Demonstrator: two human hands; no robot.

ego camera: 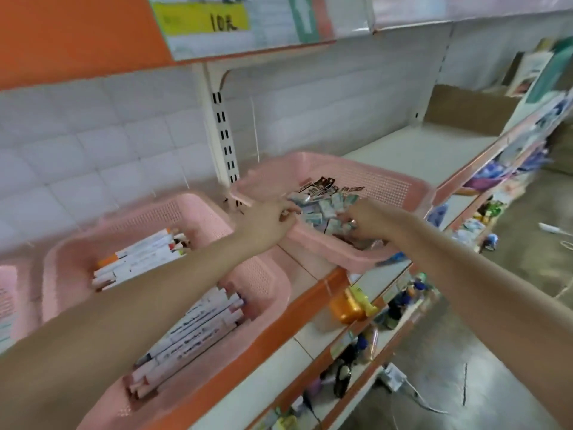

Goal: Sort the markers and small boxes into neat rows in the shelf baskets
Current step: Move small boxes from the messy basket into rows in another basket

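Right hand [369, 223] among small boxes [319, 209], left hand [268, 223] at basket [313, 248] rim

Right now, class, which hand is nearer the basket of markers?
Left. The left hand is just beyond the far corner of the marker basket; the right hand is farther right, among the small boxes.

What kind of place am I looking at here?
Most likely a small stationery or variety shop: a yellow price sign hangs on the upper shelf, pink baskets hold markers and small boxes, and more packaged goods crowd the lower shelves.
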